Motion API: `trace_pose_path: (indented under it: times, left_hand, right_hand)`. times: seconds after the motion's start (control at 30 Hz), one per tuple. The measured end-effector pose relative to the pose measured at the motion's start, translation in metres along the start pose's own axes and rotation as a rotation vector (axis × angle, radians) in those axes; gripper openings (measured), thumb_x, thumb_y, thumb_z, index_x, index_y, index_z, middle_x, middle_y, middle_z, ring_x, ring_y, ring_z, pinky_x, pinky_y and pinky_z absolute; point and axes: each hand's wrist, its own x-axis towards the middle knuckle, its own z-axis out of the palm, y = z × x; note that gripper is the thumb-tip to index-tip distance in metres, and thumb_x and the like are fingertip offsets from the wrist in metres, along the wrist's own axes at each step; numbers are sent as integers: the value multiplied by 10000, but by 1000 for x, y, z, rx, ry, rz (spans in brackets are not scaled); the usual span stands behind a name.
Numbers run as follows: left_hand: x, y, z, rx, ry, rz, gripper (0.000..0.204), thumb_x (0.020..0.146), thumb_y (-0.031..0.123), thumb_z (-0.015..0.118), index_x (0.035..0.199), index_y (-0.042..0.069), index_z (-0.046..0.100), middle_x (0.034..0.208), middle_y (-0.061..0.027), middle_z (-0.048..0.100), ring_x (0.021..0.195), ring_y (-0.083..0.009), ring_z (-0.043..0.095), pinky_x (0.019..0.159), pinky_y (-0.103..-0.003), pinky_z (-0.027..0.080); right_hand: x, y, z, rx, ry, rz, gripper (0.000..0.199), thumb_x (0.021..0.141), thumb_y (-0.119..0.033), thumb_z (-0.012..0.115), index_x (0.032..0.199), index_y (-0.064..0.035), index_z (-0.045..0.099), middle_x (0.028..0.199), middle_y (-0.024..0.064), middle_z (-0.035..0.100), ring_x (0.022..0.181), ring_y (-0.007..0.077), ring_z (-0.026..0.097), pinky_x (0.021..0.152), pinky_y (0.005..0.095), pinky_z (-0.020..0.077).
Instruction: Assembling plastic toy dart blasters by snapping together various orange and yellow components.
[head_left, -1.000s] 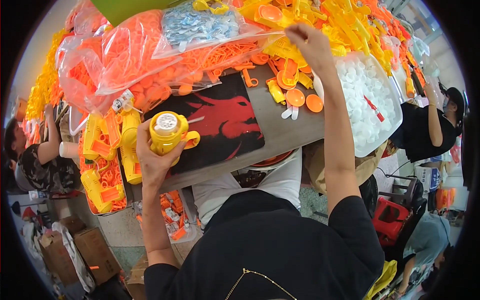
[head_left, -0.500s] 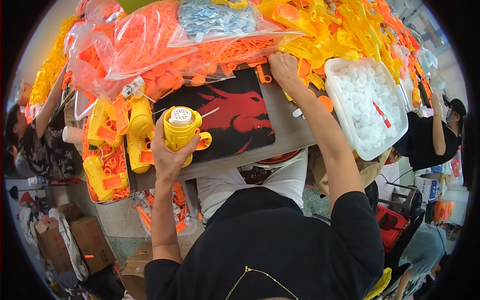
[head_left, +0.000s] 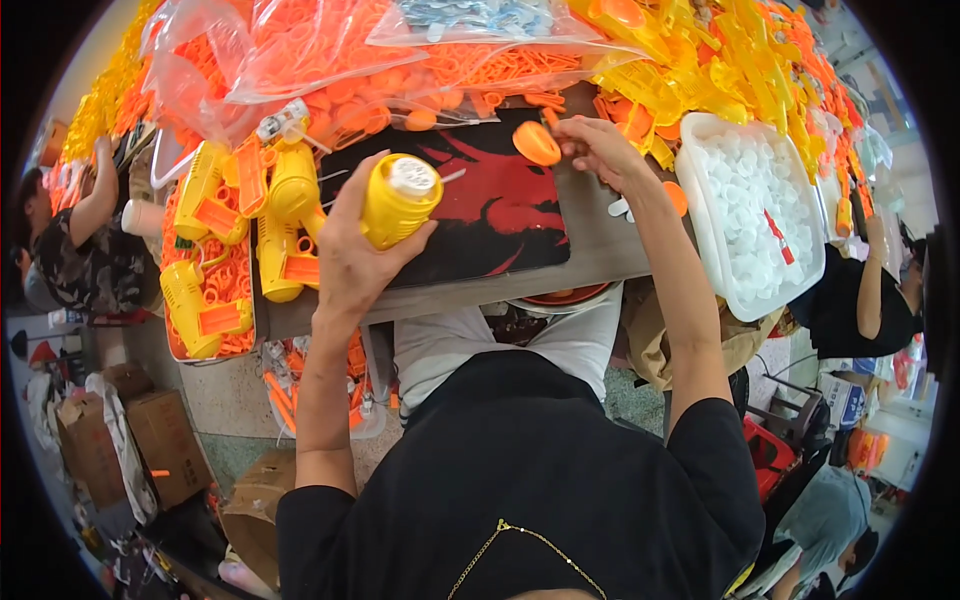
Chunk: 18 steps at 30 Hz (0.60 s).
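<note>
Right hand (head_left: 600,150) now drawn back from the yellow heap (head_left: 720,60) beyond the black-and-red mat (head_left: 500,215), pinching an orange disc (head_left: 537,143) over the mat's far edge, left hand (head_left: 355,255) still clasping the yellow toy body (head_left: 398,200) above the mat's left side.

Mat (head_left: 500,215) on table (head_left: 600,250), tub (head_left: 700,215) right of it, tray (head_left: 215,345) left, bags (head_left: 330,60) behind

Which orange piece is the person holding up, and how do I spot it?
Find the black and red mat on the table. Above its top edge, the right hand pinches a round orange disc. Other orange pieces lie in heaps or bags; this one is alone in fingers.
</note>
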Motion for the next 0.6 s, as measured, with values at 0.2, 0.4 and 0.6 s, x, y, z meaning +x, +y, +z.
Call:
trace_pose_path:
  times: [0.2, 0.4, 0.6]
  left_hand:
    - [-1, -2, 0, 74, -11, 55, 705, 704, 128, 873, 1328, 25, 560, 1147, -155, 692, 1037, -279, 694, 908, -366, 548]
    - [6, -1, 3, 93, -26, 84, 702, 712, 163, 873, 1327, 38, 558, 1122, -158, 700, 1006, -278, 703, 884, -363, 554]
    - [5, -4, 2, 1, -54, 55, 709, 726, 176, 875, 1331, 17, 541, 1115, -149, 708, 1009, -220, 700, 898, -336, 549]
  right_hand:
    - [-27, 8, 13, -646, 284, -526, 312, 977, -198, 637, 1217, -2, 595, 1116, 105, 652, 937, 175, 670, 754, 311, 550]
    - [-43, 45, 47, -1198, 231, -786, 316, 872, -156, 695, 1151, -37, 603, 1210, 134, 607, 1143, 352, 525, 991, 435, 441]
    - [-32, 42, 35, -1219, 221, -801, 265, 879, -162, 679, 1100, -34, 609, 1323, 133, 560, 1196, 359, 514, 1000, 435, 438]
